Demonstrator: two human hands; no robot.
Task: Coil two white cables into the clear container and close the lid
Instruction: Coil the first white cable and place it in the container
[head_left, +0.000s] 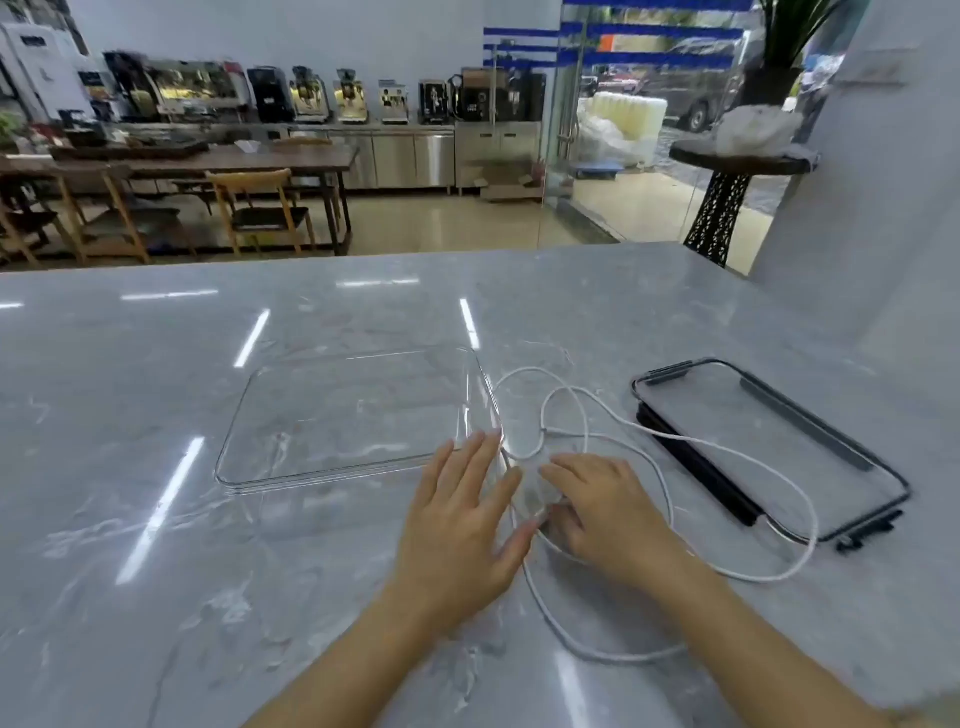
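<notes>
Fingers (470, 465) of the left hand (457, 525) are being held straight and slightly spread, laid flat on the counter (156, 571) against the near right corner of the clear container (244, 467), with a strand of the white cables (543, 415) being pinned beneath them. Fingers (566, 470) of the right hand (608, 525) are being curled round a gathered bit of the same cables, just at 3 o'clock of the left hand.

Little of the task is judged to be done. Nothing is being held inside the container, which is lying at 10 o'clock of the hands. Loose, tangled loops of cable are being left spread over the counter from 12 o'clock round to 5 o'clock of the hands. One long loop is being trailed over the near end of the lid (810, 431). Where one cable ends and the other begins cannot be told. The lid is lying flat at 2 o'clock, well apart from the container.

Gathering is judged to be only starting. Coiling of both cables, placing them in the container, and fitting the lid are all being left to do.
</notes>
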